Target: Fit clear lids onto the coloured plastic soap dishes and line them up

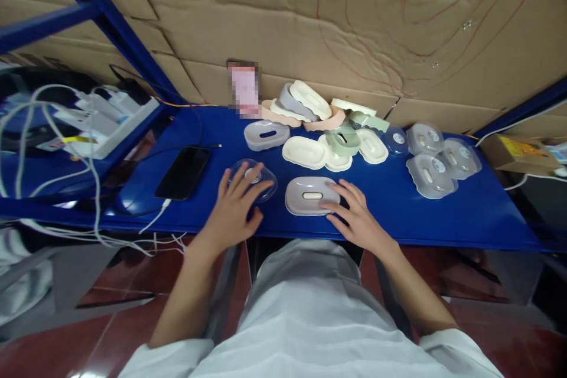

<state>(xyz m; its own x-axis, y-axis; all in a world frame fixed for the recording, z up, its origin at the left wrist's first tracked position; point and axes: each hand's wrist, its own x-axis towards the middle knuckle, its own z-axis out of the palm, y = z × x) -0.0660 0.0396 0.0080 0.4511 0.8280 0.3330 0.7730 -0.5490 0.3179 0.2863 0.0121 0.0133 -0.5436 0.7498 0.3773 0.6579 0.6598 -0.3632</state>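
Observation:
My left hand (pixel 241 198) lies with spread fingers over a clear plastic lid (pixel 267 180) that bears a round label. The fingertips seem to rest on it. Beside it sits a grey oval soap dish (pixel 297 196) with a pale bar in its middle slot. My right hand (pixel 354 212) touches the dish's right end, fingers apart and not wrapped round it. Behind lie loose dish parts: a grey slotted piece (pixel 266 136), a cream tray (pixel 305 152) and a green slotted piece (pixel 343 140).
Several lidded dishes (pixel 432 176) stand at the right, near another clear lid (pixel 396 142). A black phone (pixel 183 173) with a white cable lies left. A second phone (pixel 245 90) leans on the cardboard. A power strip (pixel 119 130) and a small box (pixel 518 156) flank the blue table (pixel 367 230).

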